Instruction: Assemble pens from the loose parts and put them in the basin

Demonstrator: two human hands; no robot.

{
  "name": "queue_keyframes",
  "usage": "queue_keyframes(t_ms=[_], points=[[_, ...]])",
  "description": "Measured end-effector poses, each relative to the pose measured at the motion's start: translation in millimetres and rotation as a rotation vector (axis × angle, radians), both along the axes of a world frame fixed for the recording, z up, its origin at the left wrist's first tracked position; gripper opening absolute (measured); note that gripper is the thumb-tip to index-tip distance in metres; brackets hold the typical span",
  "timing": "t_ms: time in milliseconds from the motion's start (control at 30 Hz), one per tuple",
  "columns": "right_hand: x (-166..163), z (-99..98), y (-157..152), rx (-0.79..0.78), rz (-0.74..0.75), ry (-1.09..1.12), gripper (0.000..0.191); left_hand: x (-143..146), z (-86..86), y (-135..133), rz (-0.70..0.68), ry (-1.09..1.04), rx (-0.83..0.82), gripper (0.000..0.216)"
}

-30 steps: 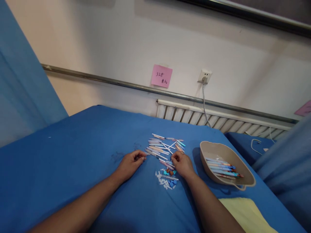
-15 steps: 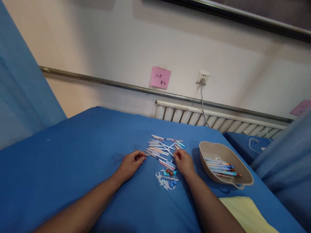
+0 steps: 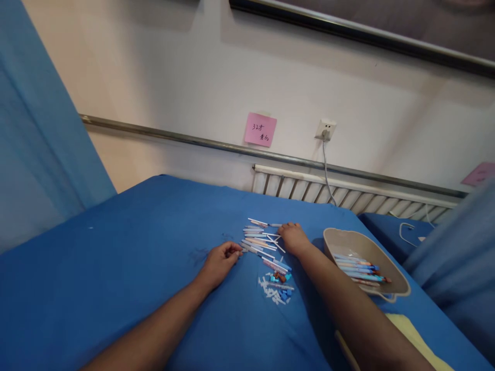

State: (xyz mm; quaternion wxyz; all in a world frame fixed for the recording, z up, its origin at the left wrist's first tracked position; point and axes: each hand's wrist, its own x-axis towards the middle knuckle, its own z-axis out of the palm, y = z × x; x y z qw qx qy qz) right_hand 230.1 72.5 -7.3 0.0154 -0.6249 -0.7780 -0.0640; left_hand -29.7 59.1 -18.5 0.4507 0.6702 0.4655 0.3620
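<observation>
My left hand is closed in a pinch at the left edge of the pen parts. A small greyish pen part shows at its fingertips. My right hand is over the far right of the spread, its fingers bent down and partly hidden, so I cannot tell what they grip. Between the hands lie several pen barrels and thin white refills, some crossing. Nearer me are pinkish barrels, brown and turquoise pieces, small white tips and blue pieces.
A beige basket holding several pens stands to the right. A yellow cloth lies partly under my right forearm. Blue cloth covers the table. A radiator runs along the wall behind.
My right hand has moved away from me and slightly right, from beside the refills to the far barrels. My left hand keeps its pinch by the pile. The view has shifted slightly.
</observation>
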Motion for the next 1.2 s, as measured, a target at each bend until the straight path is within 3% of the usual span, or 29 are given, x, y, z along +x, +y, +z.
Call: queue_keyframes(t_ms=[333,567,733,967,1200], points=[[-6.4,12.4,2.9,-0.079,0.127,-0.096,0.018,-2.8,-9.8,2.5,-0.043,0.004,0.030,0.024],[1.1,16.6,-15.7,-0.092,0.097,-0.073,0.021,-1.9,-11.7,4.2,-0.040,0.032,0.050,0.024],[-9.8,17.5,-42.9,-0.061,0.040,0.018,0.022,-0.5,-8.5,1.8,-0.042,-0.027,0.034,0.027],[-48.1,14.7,-88.1,-0.051,0.065,0.218,0.023,6.7,4.2,-12.9,-0.149,-0.237,-0.089,0.038],[-61.5,2.8,-99.8,0.033,0.053,0.385,0.017,8.0,12.6,-19.1,-0.128,-0.229,-0.173,0.026]])
